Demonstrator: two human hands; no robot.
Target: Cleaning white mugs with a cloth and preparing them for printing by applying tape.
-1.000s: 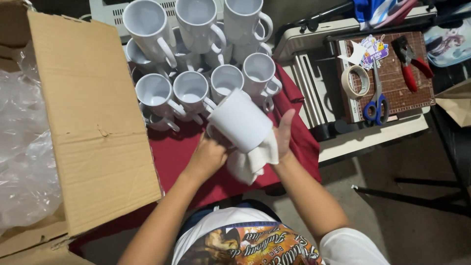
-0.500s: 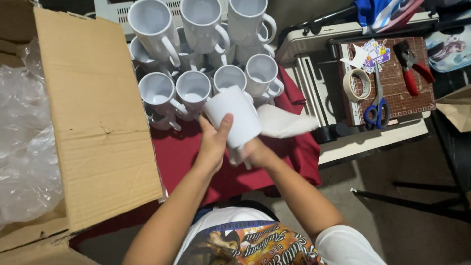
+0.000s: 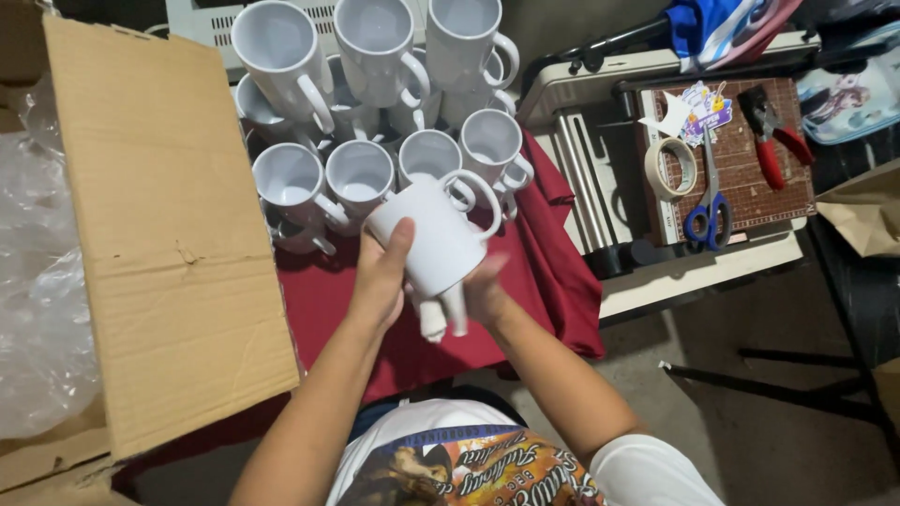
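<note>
Since half a second ago the white mug (image 3: 439,239) has been turned so its handle faces far-right, and the white cloth (image 3: 441,314) is now bunched beneath it. The mug is held above the red-covered table (image 3: 553,281), gripped by left hand (image 3: 380,281) fingers and right hand (image 3: 483,290). Glazed ceramic is judged stiff, slippery and fragile; the body or handle offers hold. Stacked mugs (image 3: 375,56) stand farther back.

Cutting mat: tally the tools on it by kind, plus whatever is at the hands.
On the cutting mat:
Tape roll: 1
Blue-handled scissors: 1
Red-handled pliers: 1
At the hands:
White mug, gripped by the left hand: 1
White cloth under it: 1
Total: 5
</note>
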